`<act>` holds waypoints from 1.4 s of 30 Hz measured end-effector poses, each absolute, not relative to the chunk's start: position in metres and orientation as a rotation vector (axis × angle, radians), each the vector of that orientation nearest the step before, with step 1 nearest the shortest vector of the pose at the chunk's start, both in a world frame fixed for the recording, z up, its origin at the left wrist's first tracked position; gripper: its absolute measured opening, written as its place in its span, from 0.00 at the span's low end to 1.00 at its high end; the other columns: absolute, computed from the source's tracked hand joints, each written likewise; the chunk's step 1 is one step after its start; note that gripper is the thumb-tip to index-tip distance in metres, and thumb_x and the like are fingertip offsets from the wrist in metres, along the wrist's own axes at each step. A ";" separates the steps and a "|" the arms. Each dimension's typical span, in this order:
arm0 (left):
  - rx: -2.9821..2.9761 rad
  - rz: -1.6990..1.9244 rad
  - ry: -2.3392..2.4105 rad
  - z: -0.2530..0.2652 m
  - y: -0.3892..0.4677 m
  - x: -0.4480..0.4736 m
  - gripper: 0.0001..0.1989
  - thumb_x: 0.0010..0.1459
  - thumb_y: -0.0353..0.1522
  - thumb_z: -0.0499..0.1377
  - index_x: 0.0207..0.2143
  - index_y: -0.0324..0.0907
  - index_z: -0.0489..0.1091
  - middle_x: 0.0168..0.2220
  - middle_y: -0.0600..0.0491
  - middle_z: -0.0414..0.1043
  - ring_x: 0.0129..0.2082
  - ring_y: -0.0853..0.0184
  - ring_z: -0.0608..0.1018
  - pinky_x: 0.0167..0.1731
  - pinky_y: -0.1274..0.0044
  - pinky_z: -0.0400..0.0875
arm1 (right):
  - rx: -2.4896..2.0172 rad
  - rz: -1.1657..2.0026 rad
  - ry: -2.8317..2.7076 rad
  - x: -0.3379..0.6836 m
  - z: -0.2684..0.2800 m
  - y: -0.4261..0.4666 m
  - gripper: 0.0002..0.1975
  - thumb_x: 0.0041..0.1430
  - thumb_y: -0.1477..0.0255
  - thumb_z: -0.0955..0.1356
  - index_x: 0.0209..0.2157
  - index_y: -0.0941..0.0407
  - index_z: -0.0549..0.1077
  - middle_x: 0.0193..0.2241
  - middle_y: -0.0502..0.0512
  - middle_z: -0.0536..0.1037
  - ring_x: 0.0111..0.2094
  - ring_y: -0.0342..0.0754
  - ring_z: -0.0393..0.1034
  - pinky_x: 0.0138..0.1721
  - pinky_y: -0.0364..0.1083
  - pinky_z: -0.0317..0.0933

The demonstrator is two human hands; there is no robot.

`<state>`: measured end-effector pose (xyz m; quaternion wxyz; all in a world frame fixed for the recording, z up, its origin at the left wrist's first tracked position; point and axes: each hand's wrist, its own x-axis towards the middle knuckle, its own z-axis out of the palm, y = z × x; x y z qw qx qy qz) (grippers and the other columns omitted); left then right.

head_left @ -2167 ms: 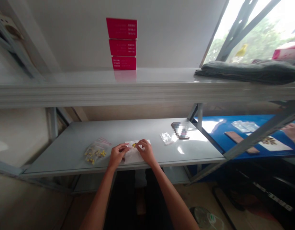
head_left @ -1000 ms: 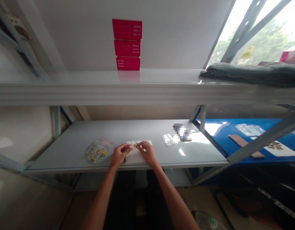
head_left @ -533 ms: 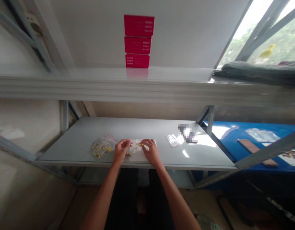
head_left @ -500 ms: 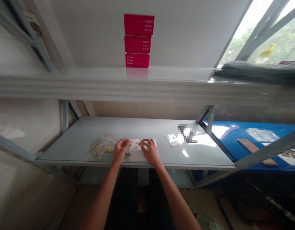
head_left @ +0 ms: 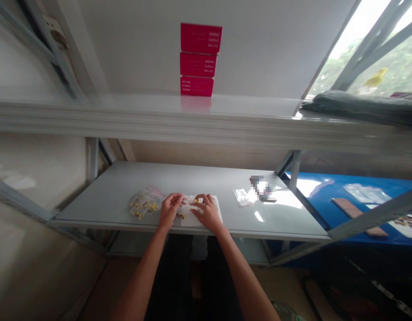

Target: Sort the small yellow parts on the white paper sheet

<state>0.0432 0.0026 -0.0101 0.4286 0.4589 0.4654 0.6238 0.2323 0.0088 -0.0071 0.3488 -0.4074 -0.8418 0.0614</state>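
Note:
My left hand is closed in a pinch above the left edge of a white sheet; whatever lies between its fingertips is too small to make out. Opposite it, my right hand curves over the sheet, its thumb and fingers around a small yellow piece. A few dark and yellow pieces lie on the sheet below the fingers. Just left of my left hand is a clear zip bag with several small yellow and brown pieces.
A small clear bag with white bits lies to the right on the grey shelf. Behind it is a blurred-out object. Red boxes are stacked on the upper shelf. A blue table at right bears bags and a brown slab.
My right thumb and fingers have shifted slightly, spreading a little around the yellow piece. My left hand keeps its pinch. The whole view has moved slightly.

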 end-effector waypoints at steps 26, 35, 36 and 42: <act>1.387 1.339 1.263 -0.003 -0.002 0.045 0.15 0.47 0.44 0.69 0.32 0.42 0.82 0.35 0.48 0.83 0.37 0.55 0.82 0.42 0.68 0.75 | -0.873 0.612 -1.918 0.236 0.003 0.008 0.12 0.69 0.67 0.64 0.43 0.51 0.80 0.42 0.57 0.78 0.45 0.49 0.73 0.48 0.49 0.66; 1.413 1.424 1.352 -0.007 -0.002 0.046 0.20 0.60 0.48 0.58 0.33 0.41 0.80 0.32 0.47 0.82 0.34 0.58 0.81 0.39 0.72 0.73 | -0.948 0.378 -1.972 0.238 0.017 -0.003 0.11 0.67 0.70 0.65 0.38 0.53 0.80 0.37 0.59 0.80 0.40 0.52 0.73 0.45 0.51 0.66; 1.454 1.428 1.407 -0.008 -0.001 0.047 0.20 0.60 0.47 0.58 0.31 0.41 0.79 0.31 0.48 0.81 0.33 0.58 0.81 0.38 0.72 0.72 | -0.933 0.384 -1.982 0.240 0.024 -0.007 0.11 0.67 0.69 0.65 0.38 0.53 0.80 0.37 0.59 0.80 0.40 0.52 0.73 0.45 0.51 0.67; 1.460 1.478 1.430 -0.012 0.002 0.046 0.21 0.63 0.47 0.54 0.34 0.42 0.80 0.36 0.46 0.82 0.39 0.57 0.80 0.44 0.69 0.71 | -0.905 0.677 -1.874 0.243 0.059 -0.015 0.15 0.63 0.62 0.69 0.26 0.55 0.77 0.26 0.55 0.78 0.27 0.47 0.71 0.31 0.46 0.67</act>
